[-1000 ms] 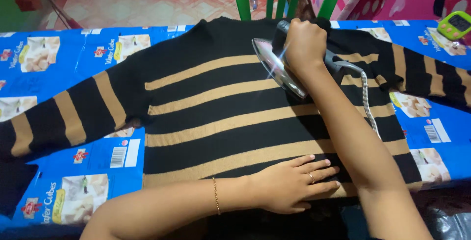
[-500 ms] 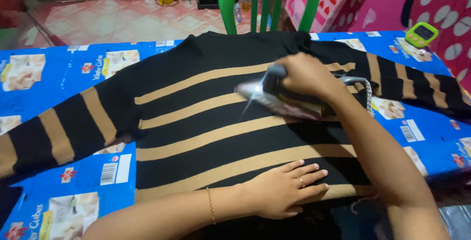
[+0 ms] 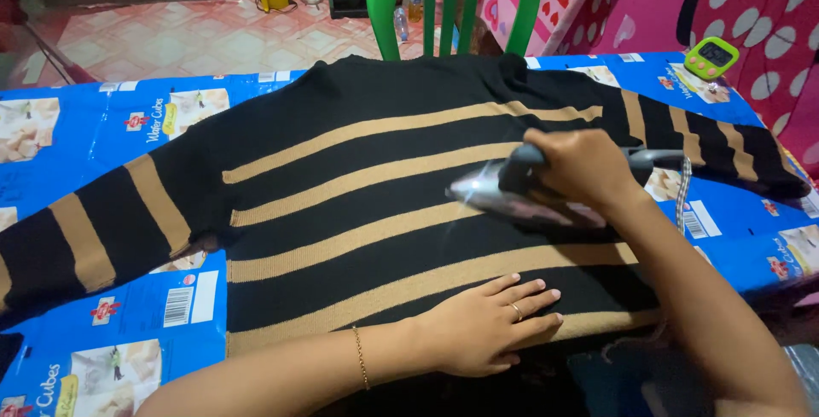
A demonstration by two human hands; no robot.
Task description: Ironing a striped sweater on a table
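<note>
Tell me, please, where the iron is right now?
In the head view the iron sits right of centre on the striped sweater, gripped by the right hand, up from the left hand lying flat at the hem.

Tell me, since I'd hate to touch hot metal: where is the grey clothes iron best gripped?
By the dark handle on top, from above, as the right hand does now. The grey clothes iron lies soleplate-down on the black and tan striped sweater, so only the handle is safely exposed.
</note>
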